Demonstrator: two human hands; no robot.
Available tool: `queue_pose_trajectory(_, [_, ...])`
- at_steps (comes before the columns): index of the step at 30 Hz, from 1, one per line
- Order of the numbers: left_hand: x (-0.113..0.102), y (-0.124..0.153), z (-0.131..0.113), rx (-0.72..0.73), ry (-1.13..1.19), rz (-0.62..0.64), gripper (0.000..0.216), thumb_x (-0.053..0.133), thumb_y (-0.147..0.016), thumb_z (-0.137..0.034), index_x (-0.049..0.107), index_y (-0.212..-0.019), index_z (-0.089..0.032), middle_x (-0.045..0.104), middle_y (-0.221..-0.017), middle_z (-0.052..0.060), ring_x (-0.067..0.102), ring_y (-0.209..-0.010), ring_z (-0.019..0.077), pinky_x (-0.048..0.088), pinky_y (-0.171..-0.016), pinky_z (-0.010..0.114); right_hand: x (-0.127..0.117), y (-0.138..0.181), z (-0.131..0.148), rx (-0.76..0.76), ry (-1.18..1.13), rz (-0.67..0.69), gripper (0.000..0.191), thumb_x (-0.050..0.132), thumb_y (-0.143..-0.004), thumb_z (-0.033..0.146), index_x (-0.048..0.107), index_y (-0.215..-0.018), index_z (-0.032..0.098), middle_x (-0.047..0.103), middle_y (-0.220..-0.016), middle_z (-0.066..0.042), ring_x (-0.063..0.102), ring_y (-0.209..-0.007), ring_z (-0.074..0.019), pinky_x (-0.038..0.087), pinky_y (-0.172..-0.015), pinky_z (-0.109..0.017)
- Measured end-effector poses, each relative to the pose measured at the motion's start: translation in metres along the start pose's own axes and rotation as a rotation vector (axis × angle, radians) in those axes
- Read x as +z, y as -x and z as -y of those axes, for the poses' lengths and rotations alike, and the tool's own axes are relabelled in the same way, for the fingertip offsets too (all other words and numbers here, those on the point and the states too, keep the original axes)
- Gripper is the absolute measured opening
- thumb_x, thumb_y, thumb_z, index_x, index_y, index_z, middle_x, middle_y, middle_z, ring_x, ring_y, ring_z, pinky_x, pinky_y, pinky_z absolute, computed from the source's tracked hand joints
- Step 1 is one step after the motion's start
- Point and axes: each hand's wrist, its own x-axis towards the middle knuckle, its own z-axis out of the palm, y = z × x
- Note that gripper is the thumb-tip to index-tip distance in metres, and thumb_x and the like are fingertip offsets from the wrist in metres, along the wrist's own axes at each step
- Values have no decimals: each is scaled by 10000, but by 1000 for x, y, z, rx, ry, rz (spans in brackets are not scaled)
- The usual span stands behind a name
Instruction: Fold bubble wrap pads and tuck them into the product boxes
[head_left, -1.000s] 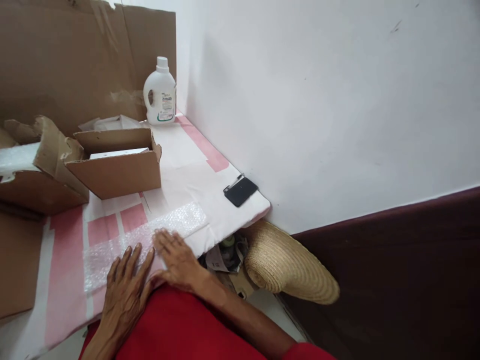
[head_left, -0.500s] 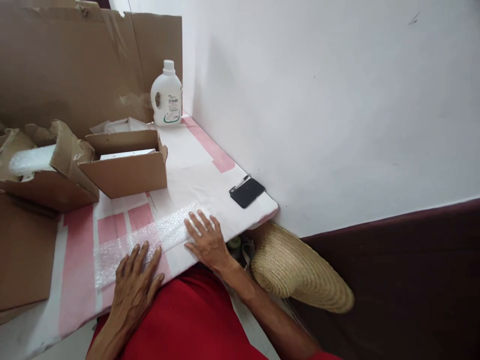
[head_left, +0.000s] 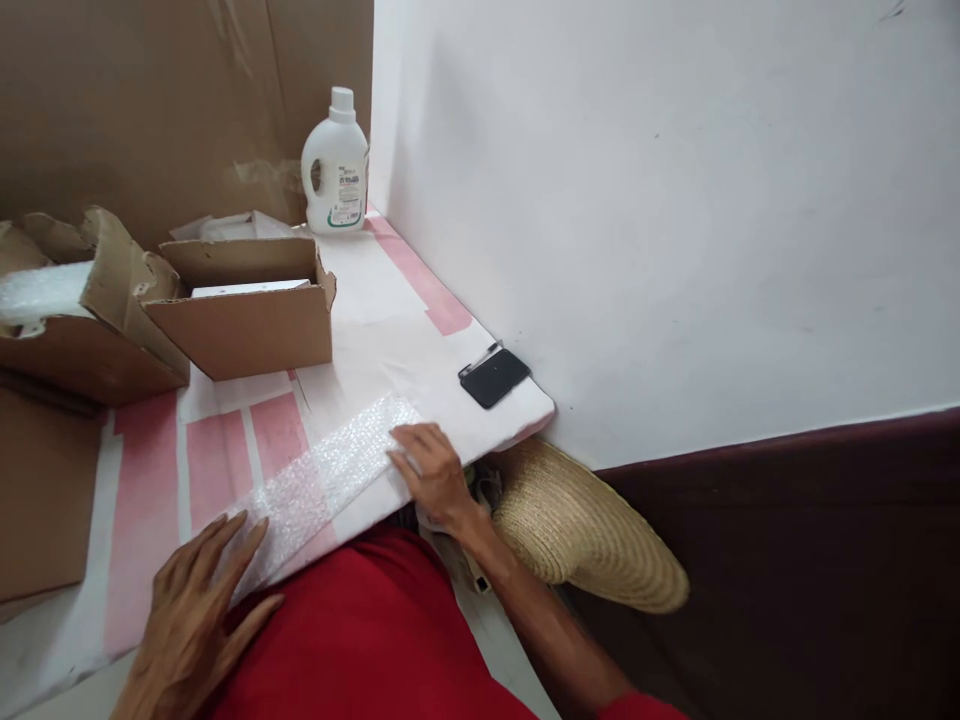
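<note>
A strip of clear bubble wrap [head_left: 330, 475] lies slantwise along the front edge of the covered table. My left hand [head_left: 196, 600] rests at its near-left end, fingers stretched and apart, the fingertips over the wrap. At the far-right end, my right hand [head_left: 436, 478] has its fingers bent and pressed together on the wrap's edge, with the thumb below them. Part of the wrap's right end is hidden under that hand.
A black phone-like slab [head_left: 495, 378] lies near the right corner. Behind stand an open carton [head_left: 247, 335], another carton [head_left: 112, 350] holding bubble wrap, and a white jug [head_left: 337, 180]. A straw hat [head_left: 577, 520] hangs beside the table, by the wall [head_left: 675, 220].
My left hand has slid left and toward me. My right hand has gone from spread flat to bent fingers, slightly rightward. The bubble wrap now slants more steeply, its left end nearer my body.
</note>
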Motion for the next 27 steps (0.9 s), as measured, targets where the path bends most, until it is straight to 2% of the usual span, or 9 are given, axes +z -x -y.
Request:
queue_pose_trajectory(2, [-5, 13, 9, 4, -44, 16, 561, 564, -918, -463, 500, -1427, -236, 593, -1367, 164, 541, -1264, 384, 408, -1005, 485, -2, -23, -14, 168, 61, -26, 281, 567, -1002, 295, 681, -1234, 185, 679, -1173, -141, 587, -1100, -297, 473, -988, -477])
queue_pose_trajectory(4, [-6, 23, 16, 26, -83, 28, 500, 536, -934, -396, 515, -1407, -235, 589, -1365, 160, 552, -1246, 371, 424, -973, 458, 0, -45, -30, 251, 45, 15, 259, 641, -957, 291, 698, -1185, 182, 677, -1126, -131, 583, -1072, -292, 463, -983, -470])
queue_pose_trajectory(7, [-5, 31, 23, 65, -92, 45, 486, 484, -944, -276, 492, -1429, -241, 578, -1374, 151, 572, -1216, 326, 443, -939, 409, 9, -66, -49, 257, -75, 81, 140, 719, -891, 246, 728, -1021, 194, 685, -975, -75, 595, -972, -250, 461, -944, -413])
queue_pose_trajectory(10, [-4, 33, 26, 74, -84, 43, 583, 467, -923, -189, 419, -1496, -285, 574, -1374, 137, 571, -1219, 304, 451, -935, 391, 17, -72, -58, 267, -119, 71, 24, 716, -868, 185, 716, -885, 202, 673, -875, -40, 588, -897, -223, 462, -865, -359])
queue_pose_trajectory(15, [-7, 33, 25, 83, -46, 39, 695, 468, -895, -126, 360, -1550, -330, 598, -1345, 126, 588, -1201, 293, 453, -922, 393, 17, -72, -54, 282, -163, 32, 110, 652, -866, 147, 663, -777, 211, 661, -805, -9, 580, -826, -193, 450, -819, -321])
queue_pose_trajectory(21, [-7, 32, 19, 73, -45, -37, 713, 473, -909, -127, 328, -1574, -338, 644, -1260, 127, 618, -1125, 296, 452, -896, 410, 3, -68, -40, 302, -190, -33, 96, 582, -900, 205, 621, -812, 217, 675, -816, -12, 604, -820, -189, 450, -812, -308])
queue_pose_trajectory(27, [-8, 30, 18, 84, -45, -16, 726, 491, -911, -122, 314, -1581, -335, 642, -1260, 138, 619, -1135, 309, 452, -904, 419, -1, -62, -35, 326, -152, 11, 99, 551, -885, 221, 596, -797, 231, 666, -786, -19, 589, -772, -206, 416, -755, -309])
